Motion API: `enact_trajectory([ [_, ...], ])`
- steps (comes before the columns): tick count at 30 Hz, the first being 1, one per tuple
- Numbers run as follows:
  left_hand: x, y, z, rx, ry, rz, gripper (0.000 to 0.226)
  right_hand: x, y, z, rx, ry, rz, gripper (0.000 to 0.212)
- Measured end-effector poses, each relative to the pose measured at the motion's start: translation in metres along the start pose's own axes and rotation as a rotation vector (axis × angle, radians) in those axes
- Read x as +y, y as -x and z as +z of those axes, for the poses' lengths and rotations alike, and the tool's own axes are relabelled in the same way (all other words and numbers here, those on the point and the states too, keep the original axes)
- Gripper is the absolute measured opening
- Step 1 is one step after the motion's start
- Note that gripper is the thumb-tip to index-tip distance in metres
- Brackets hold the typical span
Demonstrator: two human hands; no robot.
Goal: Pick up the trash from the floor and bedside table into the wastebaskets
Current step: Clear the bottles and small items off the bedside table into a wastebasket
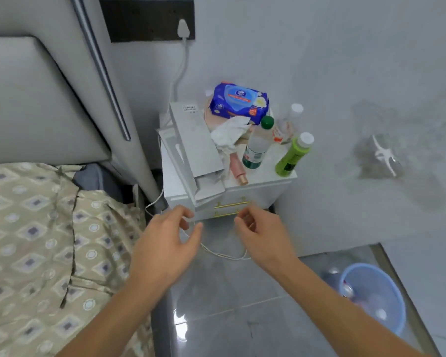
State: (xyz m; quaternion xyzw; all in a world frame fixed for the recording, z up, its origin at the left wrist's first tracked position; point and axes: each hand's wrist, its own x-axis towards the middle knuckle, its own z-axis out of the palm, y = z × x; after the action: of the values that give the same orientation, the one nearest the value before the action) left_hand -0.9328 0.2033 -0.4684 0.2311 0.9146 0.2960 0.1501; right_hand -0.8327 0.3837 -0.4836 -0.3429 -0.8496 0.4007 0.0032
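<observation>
The white bedside table [262,193] carries a crumpled white tissue [229,134], a blue wet-wipe pack [238,103], a green-capped bottle [257,146], a green bottle [294,155], a clear bottle [289,123] and a pink tube [238,170]. A blue wastebasket [393,292] stands on the floor at lower right with some trash inside. In front of the table's drawers, my left hand [169,240] and my right hand [262,234] each pinch a thin white cable [224,256], which sags in a loop between them.
Flat grey-white boxes [195,150] are stacked on the table's left half and overhang its front. A white charger [183,28] sits in the wall socket above. The bed with a patterned cover [36,240] fills the left. Glossy grey floor tiles [229,305] lie below.
</observation>
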Motion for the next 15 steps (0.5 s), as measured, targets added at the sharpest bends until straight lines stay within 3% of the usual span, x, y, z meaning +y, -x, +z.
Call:
enact_trajectory([
  [4, 0.038, -0.043, 0.008, -0.027, 0.008, 0.061, 0.024, 0.010, -0.031, -0.045, 0.160, 0.098, -0.046, 0.009],
  [9, 0.110, -0.117, 0.016, -0.001, -0.005, 0.185, 0.018, 0.035, -0.090, -0.119, 0.441, 0.165, -0.059, 0.046],
  [12, 0.148, -0.171, 0.024, 0.022, -0.065, 0.234, 0.041, 0.042, -0.131, -0.150, 0.472, 0.207, -0.016, 0.055],
  [15, 0.169, -0.217, 0.040, 0.002, -0.170, 0.268, 0.061, 0.045, -0.171, -0.162, 0.369, 0.256, 0.061, 0.060],
])
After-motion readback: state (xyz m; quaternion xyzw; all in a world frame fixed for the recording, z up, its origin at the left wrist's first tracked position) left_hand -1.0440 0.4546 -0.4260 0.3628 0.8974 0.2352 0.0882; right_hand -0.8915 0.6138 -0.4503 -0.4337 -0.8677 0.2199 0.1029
